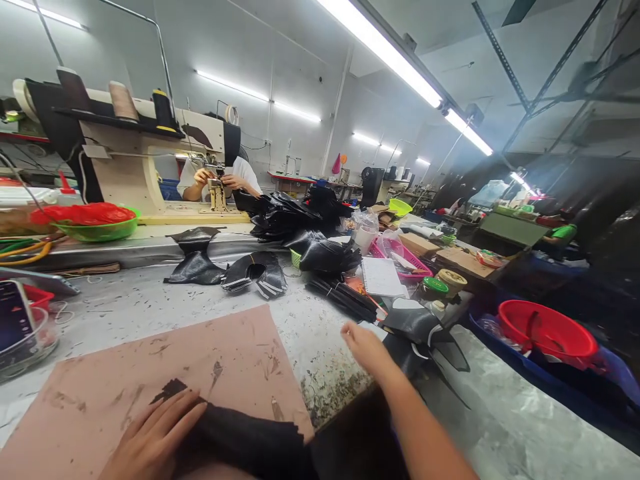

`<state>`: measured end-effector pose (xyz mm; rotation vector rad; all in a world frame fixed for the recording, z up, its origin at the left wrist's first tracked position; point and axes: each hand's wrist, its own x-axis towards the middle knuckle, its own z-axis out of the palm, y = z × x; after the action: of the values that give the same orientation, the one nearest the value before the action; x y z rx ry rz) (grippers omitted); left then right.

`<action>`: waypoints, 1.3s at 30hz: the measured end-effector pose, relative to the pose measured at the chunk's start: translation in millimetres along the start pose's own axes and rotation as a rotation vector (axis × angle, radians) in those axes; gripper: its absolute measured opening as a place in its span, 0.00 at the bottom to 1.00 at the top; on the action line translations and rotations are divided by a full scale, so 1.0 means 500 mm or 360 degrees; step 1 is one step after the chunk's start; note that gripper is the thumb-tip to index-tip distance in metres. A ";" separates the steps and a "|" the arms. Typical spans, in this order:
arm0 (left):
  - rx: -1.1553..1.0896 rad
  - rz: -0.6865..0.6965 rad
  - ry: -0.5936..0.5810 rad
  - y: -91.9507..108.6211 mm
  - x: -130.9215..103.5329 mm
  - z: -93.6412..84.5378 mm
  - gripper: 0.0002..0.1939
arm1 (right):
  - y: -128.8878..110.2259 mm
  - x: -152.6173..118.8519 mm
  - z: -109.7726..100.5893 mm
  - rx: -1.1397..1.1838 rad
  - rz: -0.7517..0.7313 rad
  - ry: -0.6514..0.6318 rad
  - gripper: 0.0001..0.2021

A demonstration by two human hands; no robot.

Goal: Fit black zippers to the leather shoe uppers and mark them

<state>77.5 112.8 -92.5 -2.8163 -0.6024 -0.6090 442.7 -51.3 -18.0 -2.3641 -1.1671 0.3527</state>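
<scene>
My left hand [157,433] lies flat with fingers stretched out on a black leather-like piece [245,437]. This piece rests on the pinkish-brown board [200,353] at the table's near side, and one jagged end sticks out past my fingertips. My right hand [367,350] is raised over the table's right edge, its fingers curled together; whether anything small is between them cannot be made out. Just beyond it are a bundle of black strips [345,298] and black cut pieces with white edges [413,323].
Behind the board lie a curved black bundle [255,273], a black piece [196,257] and a large black heap [295,217]. A co-worker's hands [233,181] are at a sewing machine [120,167]. A notebook [383,275], jars [435,285] and a red basin [547,330] stand right.
</scene>
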 end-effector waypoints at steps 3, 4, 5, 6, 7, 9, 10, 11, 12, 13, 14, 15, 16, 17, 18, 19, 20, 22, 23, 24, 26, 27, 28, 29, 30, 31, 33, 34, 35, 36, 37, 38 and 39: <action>0.0053 -0.0079 0.0014 0.006 -0.009 0.000 0.27 | 0.020 0.092 -0.061 -0.0248 0.0068 0.0079 0.11; 0.0071 -0.0094 0.0050 0.010 -0.010 -0.002 0.26 | 0.021 0.118 -0.081 -0.0303 0.0073 0.0077 0.12; 0.0083 -0.0123 0.0087 0.016 -0.010 -0.004 0.25 | 0.017 0.139 -0.096 -0.0345 0.0072 0.0062 0.14; 0.0084 -0.0156 0.0110 0.021 -0.010 -0.006 0.25 | 0.009 0.153 -0.105 -0.0375 0.0061 0.0036 0.15; 0.0074 -0.0188 0.0115 0.028 -0.009 -0.006 0.25 | -0.005 0.158 -0.106 -0.0392 0.0036 0.0003 0.15; 0.0040 -0.0263 0.0102 0.043 -0.003 0.000 0.25 | -0.049 0.136 -0.079 -0.0386 -0.0082 -0.0077 0.15; 0.0020 -0.0292 0.0097 0.051 0.002 0.005 0.25 | -0.077 0.110 -0.050 -0.0363 -0.0179 -0.0124 0.15; -0.0001 -0.0287 0.0097 0.060 0.009 0.012 0.26 | -0.104 0.075 -0.013 -0.0324 -0.0319 -0.0181 0.15; -0.0022 -0.0244 0.0101 0.068 0.019 0.018 0.26 | -0.130 0.036 0.030 -0.0275 -0.0471 -0.0257 0.17; -0.0037 -0.0185 0.0112 0.076 0.032 0.024 0.25 | -0.152 -0.004 0.074 -0.0224 -0.0625 -0.0345 0.21; -0.0040 -0.0130 0.0132 0.083 0.046 0.028 0.25 | -0.169 -0.040 0.115 -0.0163 -0.0825 -0.0453 0.27; -0.0029 -0.0088 0.0161 0.088 0.061 0.030 0.25 | -0.178 -0.069 0.151 -0.0099 -0.1120 -0.0458 0.32; -0.0005 -0.0062 0.0204 0.090 0.077 0.028 0.23 | -0.180 -0.087 0.177 -0.0128 -0.1194 -0.0372 0.36; 0.0029 -0.0053 0.0256 0.091 0.094 0.024 0.21 | -0.176 -0.092 0.192 -0.0156 -0.1185 -0.0304 0.36; 0.0065 -0.0053 0.0306 0.090 0.110 0.018 0.19 | -0.166 -0.086 0.196 -0.0185 -0.1113 -0.0222 0.35; 0.0094 -0.0053 0.0347 0.088 0.126 0.011 0.17 | -0.151 -0.068 0.190 -0.0215 -0.0981 -0.0141 0.33; 0.0110 -0.0045 0.0371 0.085 0.142 0.005 0.17 | -0.134 -0.042 0.177 -0.0229 -0.0848 -0.0074 0.31; 0.0100 -0.0029 0.0347 0.085 0.173 -0.001 0.16 | -0.098 0.023 0.142 -0.0237 -0.0673 0.0039 0.28; 0.0071 -0.0018 0.0289 0.088 0.187 0.000 0.16 | -0.082 0.056 0.125 -0.0242 -0.0629 0.0063 0.27; 0.0029 -0.0007 0.0190 0.094 0.202 0.004 0.15 | -0.068 0.085 0.112 -0.0251 -0.0604 0.0055 0.26; -0.0063 0.0019 -0.0068 0.110 0.230 0.017 0.16 | -0.052 0.129 0.101 -0.0268 -0.0565 0.0008 0.24; -0.0104 0.0040 -0.0185 0.120 0.244 0.025 0.17 | -0.048 0.143 0.101 -0.0274 -0.0548 -0.0010 0.22; -0.0138 0.0064 -0.0273 0.129 0.257 0.033 0.17 | -0.048 0.152 0.105 -0.0279 -0.0530 -0.0013 0.18; -0.0164 0.0086 -0.0328 0.137 0.271 0.041 0.17 | -0.050 0.157 0.110 -0.0282 -0.0510 -0.0001 0.15; -0.0184 0.0105 -0.0355 0.144 0.285 0.049 0.17 | -0.054 0.161 0.116 -0.0281 -0.0489 0.0024 0.12; -0.0203 0.0118 -0.0368 0.149 0.299 0.057 0.16 | -0.059 0.163 0.122 -0.0279 -0.0468 0.0053 0.10; -0.0235 0.0132 -0.0402 0.155 0.330 0.074 0.15 | -0.070 0.169 0.132 -0.0271 -0.0424 0.0104 0.10; -0.0248 0.0133 -0.0414 0.157 0.346 0.084 0.14 | -0.074 0.174 0.136 -0.0265 -0.0401 0.0120 0.10; -0.0261 0.0131 -0.0422 0.158 0.362 0.094 0.15 | -0.078 0.180 0.139 -0.0258 -0.0376 0.0127 0.10; -0.0273 0.0126 -0.0426 0.158 0.377 0.104 0.16 | -0.080 0.186 0.142 -0.0252 -0.0350 0.0126 0.10; -0.0284 0.0116 -0.0428 0.158 0.391 0.115 0.17 | -0.082 0.193 0.144 -0.0244 -0.0327 0.0115 0.10; -0.0293 0.0100 -0.0428 0.158 0.403 0.125 0.18 | -0.082 0.199 0.147 -0.0236 -0.0309 0.0096 0.09; -0.0303 0.0081 -0.0428 0.157 0.413 0.135 0.19 | -0.082 0.204 0.148 -0.0226 -0.0301 0.0070 0.09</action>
<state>306.5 132.3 -71.9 -3.1108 -0.5405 -0.2929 445.2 73.7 -62.0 -2.3417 -1.4227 0.1573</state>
